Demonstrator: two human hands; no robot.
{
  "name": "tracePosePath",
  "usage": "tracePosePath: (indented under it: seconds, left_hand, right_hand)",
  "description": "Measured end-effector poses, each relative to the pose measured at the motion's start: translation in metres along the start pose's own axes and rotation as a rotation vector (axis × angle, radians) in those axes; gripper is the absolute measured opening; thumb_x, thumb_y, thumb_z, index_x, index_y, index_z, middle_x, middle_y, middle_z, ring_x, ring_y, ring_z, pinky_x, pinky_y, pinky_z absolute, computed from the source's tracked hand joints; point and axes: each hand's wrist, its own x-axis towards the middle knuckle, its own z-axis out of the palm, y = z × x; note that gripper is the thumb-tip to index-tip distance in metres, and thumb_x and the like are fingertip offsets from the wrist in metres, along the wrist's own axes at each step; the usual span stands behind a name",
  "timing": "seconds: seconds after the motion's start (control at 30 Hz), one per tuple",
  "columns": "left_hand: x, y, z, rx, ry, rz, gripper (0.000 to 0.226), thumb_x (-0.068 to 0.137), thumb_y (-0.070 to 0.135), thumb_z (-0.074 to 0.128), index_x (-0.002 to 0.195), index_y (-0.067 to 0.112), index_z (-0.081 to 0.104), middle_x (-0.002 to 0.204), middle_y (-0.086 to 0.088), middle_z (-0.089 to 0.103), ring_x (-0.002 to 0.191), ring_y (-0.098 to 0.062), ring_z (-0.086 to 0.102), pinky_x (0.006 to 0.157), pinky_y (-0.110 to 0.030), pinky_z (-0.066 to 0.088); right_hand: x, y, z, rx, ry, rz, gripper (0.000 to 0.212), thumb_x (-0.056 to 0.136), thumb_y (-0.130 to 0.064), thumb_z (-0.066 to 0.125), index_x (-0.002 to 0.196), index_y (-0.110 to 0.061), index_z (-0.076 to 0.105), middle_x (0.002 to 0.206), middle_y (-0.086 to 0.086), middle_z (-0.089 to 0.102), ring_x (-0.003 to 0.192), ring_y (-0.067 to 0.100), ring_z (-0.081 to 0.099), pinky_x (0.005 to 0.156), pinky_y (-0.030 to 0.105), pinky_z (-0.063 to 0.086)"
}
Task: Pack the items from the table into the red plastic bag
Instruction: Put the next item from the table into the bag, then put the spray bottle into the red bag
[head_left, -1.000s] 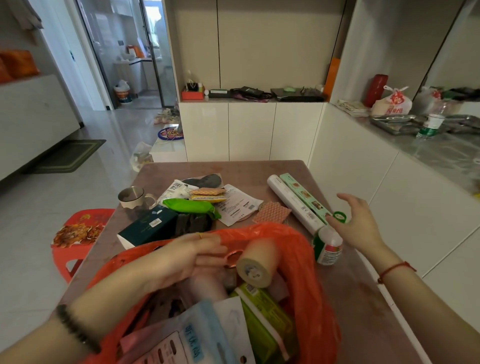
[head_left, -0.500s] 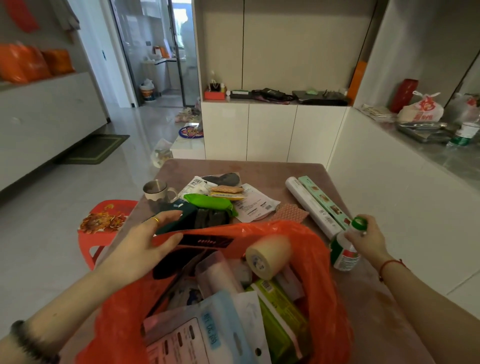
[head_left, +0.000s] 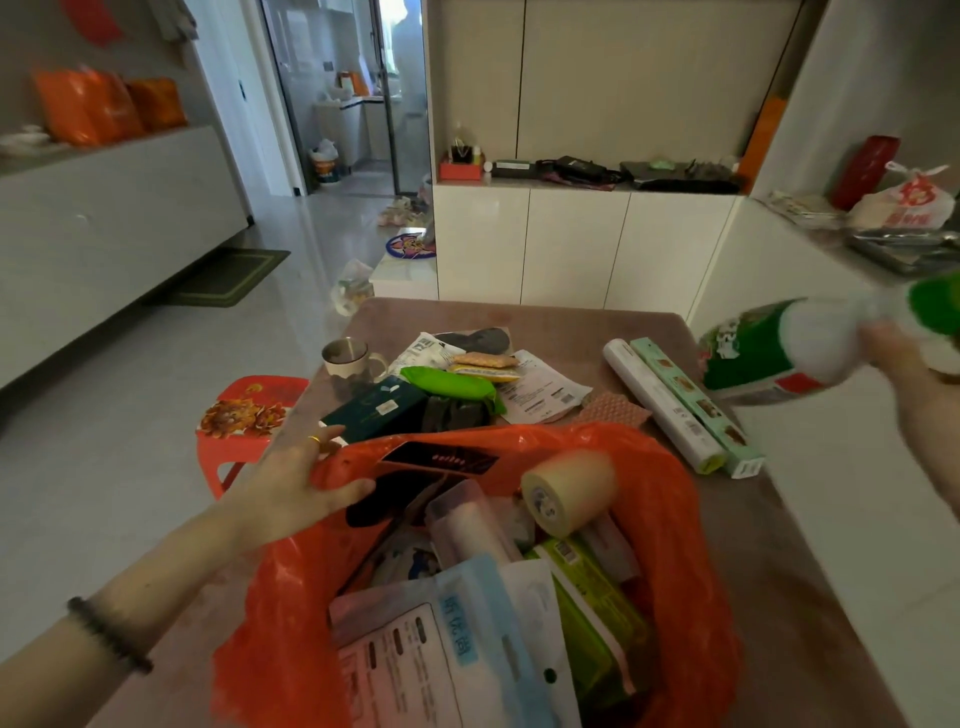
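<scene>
The red plastic bag (head_left: 670, 525) stands open at the table's near edge, stuffed with packets, a tape roll (head_left: 566, 493) and a green box. My left hand (head_left: 296, 478) grips the bag's far-left rim, thumb inside. Up at the right edge of the view, my right hand (head_left: 914, 364) holds a white bottle (head_left: 769, 353) with a green label and green cap, lifted off the table and blurred. Still on the table (head_left: 587, 322) lie a white roll (head_left: 657, 402) beside a mint box (head_left: 693, 402), a green pouch (head_left: 447, 384), a dark green box (head_left: 374, 410), papers, snack packs and a metal mug (head_left: 345, 358).
A red stool (head_left: 249, 410) stands left of the table. White cabinets run behind and along the right, with a counter holding a white bag (head_left: 904, 205) and trays. Open tiled floor lies to the left.
My right hand closed on the bottle and raised it from the table to the upper right. My left hand shifted from inside the bag to grip its left rim.
</scene>
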Motion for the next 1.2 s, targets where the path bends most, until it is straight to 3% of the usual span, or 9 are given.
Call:
tracePosePath:
  seconds: [0.07,0.23,0.4,0.57,0.7,0.83,1.0,1.13,1.2]
  left_hand:
    - [0.001,-0.001,-0.001,0.032,-0.001,-0.044,0.063,0.083,0.038,0.062,0.136,0.016,0.036,0.123,-0.004,0.059,0.094,-0.011,0.051,0.088,-0.025,0.043]
    - [-0.002,-0.007,-0.001,0.098,-0.002,-0.073,0.029,0.091,0.026,0.053,0.107,0.004,0.063,0.094,-0.004,0.060,0.079,-0.017,0.054,0.062,-0.018,0.042]
    - [-0.010,-0.012,-0.005,0.030,0.084,-0.034,0.027,0.094,0.020,0.046,0.099,0.003,0.067,0.092,-0.013,0.068,0.073,-0.021,0.060,0.064,-0.024,0.046]
    - [-0.018,-0.008,-0.006,-0.022,0.142,0.002,0.025,0.094,0.023,0.047,0.103,0.008,0.065,0.088,-0.003,0.061,0.069,-0.006,0.052,0.059,-0.012,0.037]
    - [-0.022,-0.002,-0.008,-0.084,0.148,0.020,0.020,0.094,0.024,0.047,0.091,0.013,0.064,0.080,-0.001,0.061,0.070,-0.007,0.054,0.061,-0.013,0.040]
    - [-0.024,0.006,-0.009,-0.158,0.162,0.021,0.026,0.093,0.023,0.050,0.068,0.019,0.055,0.069,-0.001,0.060,0.062,-0.012,0.055,0.057,-0.017,0.042]
    - [-0.028,0.013,-0.008,-0.193,0.194,0.020,0.034,0.092,0.019,0.052,0.059,0.017,0.049,0.059,0.002,0.052,0.055,-0.009,0.049,0.050,-0.010,0.042]
    - [-0.028,0.012,-0.009,-0.261,0.180,0.002,0.029,0.092,0.020,0.050,0.063,0.022,0.051,0.063,0.006,0.056,0.058,-0.007,0.053,0.050,-0.013,0.036]
    - [-0.027,0.011,-0.010,-0.295,0.173,-0.001,0.027,0.093,0.020,0.050,0.066,0.022,0.053,0.065,0.005,0.058,0.060,-0.008,0.056,0.052,-0.015,0.038]
  right_hand:
    - [0.001,-0.023,-0.017,0.055,-0.059,-0.029,0.046,0.078,-0.041,0.071,0.119,-0.029,0.054,0.114,-0.005,0.063,0.101,0.006,0.063,0.083,0.036,0.056]
    - [-0.083,-0.105,0.022,0.496,-0.457,0.002,0.058,0.055,-0.054,0.078,0.100,-0.026,0.056,0.089,-0.017,0.070,0.083,0.001,0.068,0.064,0.018,0.057]
    - [-0.167,-0.094,0.081,0.260,-0.576,-0.248,0.040,0.070,-0.011,0.073,0.096,-0.031,0.051,0.097,-0.034,0.057,0.094,-0.012,0.056,0.073,0.005,0.048]
    - [-0.190,-0.060,0.112,-0.022,-0.507,-0.726,0.030,0.078,-0.014,0.059,0.107,-0.016,0.051,0.099,0.004,0.068,0.099,0.012,0.055,0.101,0.037,0.041]
    - [-0.194,-0.049,0.115,-0.240,-0.551,-1.013,0.038,0.072,-0.019,0.070,0.105,-0.021,0.053,0.095,-0.001,0.069,0.095,0.009,0.054,0.098,0.045,0.042]
    - [-0.209,-0.038,0.122,-0.351,-0.754,-0.942,0.055,0.059,-0.021,0.078,0.106,-0.026,0.050,0.084,-0.007,0.065,0.074,0.010,0.062,0.076,0.030,0.056]
    - [-0.212,-0.031,0.137,-0.453,-0.770,-0.819,0.050,0.054,-0.021,0.081,0.097,-0.028,0.057,0.076,-0.007,0.061,0.063,0.010,0.060,0.059,0.023,0.051]
    - [-0.199,-0.032,0.147,-0.587,-0.788,-0.673,0.053,0.049,-0.021,0.085,0.099,-0.025,0.067,0.081,-0.005,0.063,0.068,0.012,0.064,0.058,0.025,0.051]
    - [-0.188,-0.039,0.153,-0.598,-0.892,-0.601,0.051,0.070,-0.021,0.076,0.119,-0.022,0.060,0.104,0.003,0.062,0.092,0.022,0.063,0.075,0.036,0.050]
